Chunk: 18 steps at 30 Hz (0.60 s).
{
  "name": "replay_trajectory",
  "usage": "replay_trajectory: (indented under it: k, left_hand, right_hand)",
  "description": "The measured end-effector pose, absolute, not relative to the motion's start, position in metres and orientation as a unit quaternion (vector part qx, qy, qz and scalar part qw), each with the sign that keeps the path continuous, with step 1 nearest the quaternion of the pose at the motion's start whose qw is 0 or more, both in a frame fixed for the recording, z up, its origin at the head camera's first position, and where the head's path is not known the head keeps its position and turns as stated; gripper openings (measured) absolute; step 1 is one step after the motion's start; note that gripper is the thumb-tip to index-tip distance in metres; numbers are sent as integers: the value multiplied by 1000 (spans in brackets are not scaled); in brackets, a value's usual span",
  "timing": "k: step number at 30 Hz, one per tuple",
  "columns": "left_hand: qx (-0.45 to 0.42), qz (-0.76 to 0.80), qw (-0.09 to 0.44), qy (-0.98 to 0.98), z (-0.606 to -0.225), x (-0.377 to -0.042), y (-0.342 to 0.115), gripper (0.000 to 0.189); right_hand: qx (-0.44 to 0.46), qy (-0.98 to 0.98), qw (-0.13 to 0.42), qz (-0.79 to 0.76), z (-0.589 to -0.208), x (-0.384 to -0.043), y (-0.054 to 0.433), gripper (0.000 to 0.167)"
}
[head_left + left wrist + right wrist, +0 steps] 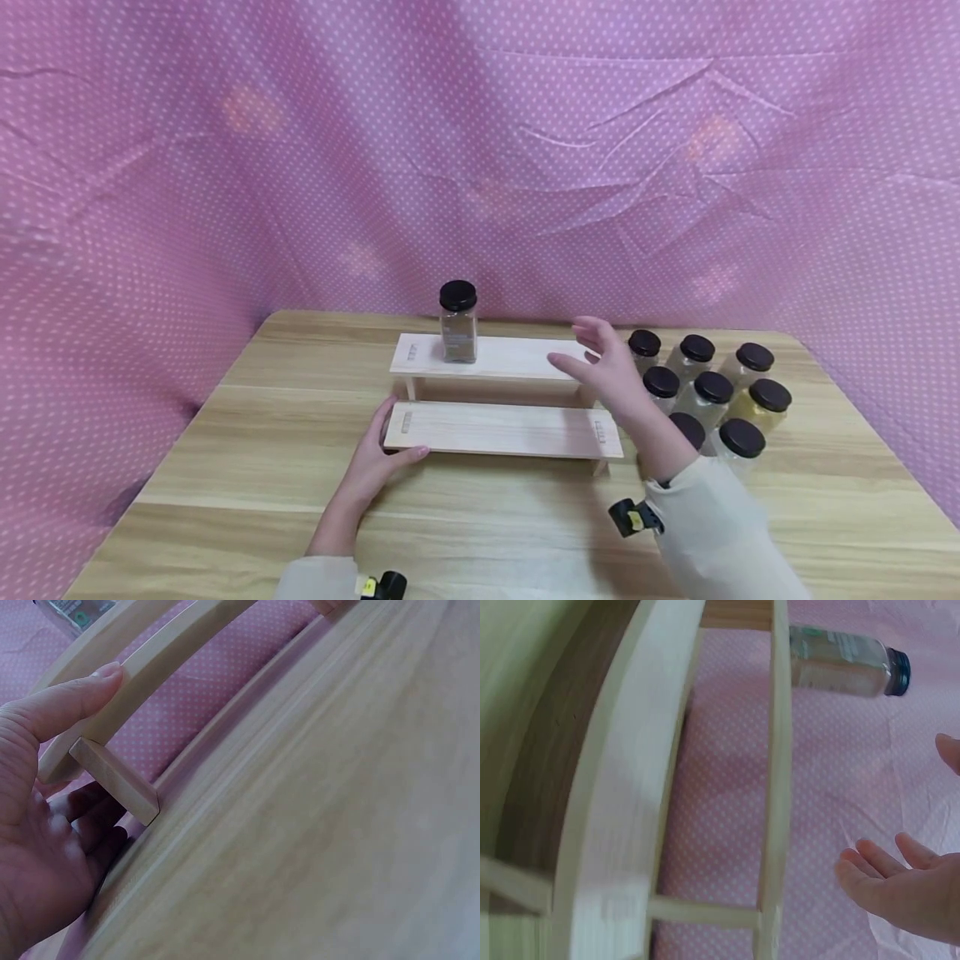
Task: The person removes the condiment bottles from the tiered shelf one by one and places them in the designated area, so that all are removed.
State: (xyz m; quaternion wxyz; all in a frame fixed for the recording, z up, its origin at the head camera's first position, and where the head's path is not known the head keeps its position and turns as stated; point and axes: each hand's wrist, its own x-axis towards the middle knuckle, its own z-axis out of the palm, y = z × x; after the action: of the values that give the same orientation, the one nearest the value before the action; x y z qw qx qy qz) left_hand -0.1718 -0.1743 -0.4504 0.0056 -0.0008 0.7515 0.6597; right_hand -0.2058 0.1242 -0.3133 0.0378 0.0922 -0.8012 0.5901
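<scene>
A wooden two-step rack stands on the table, its lower shelf [502, 429] in front of the raised upper shelf [517, 357]. My left hand [371, 458] grips the left end of the lower shelf. In the left wrist view the thumb lies on the board's edge and the fingers reach behind a short wooden leg [116, 780]. Above the right end of the upper shelf, my right hand [611, 371] has its fingers spread and holds nothing. A glass jar [459, 325] with a black lid and brownish contents stands upright toward the left of the upper shelf.
Several black-lidded glass jars [712, 387] stand grouped right of the rack, partly behind my right forearm; one jar [761, 402] has yellowish contents. Pink dotted cloth [480, 167] hangs behind and beside the wood-grain table [247, 467].
</scene>
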Motion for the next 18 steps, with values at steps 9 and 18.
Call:
replay_trajectory:
  k: [9, 18]
  left_hand:
    - [-3, 653, 5, 757, -449, -171, -174, 97]
    - [-5, 649, 8, 761, -450, -171, -175, 99]
  right_hand:
    - [107, -790, 21, 604, -325, -217, 98, 64]
    - [96, -796, -2, 598, -331, -226, 73, 64]
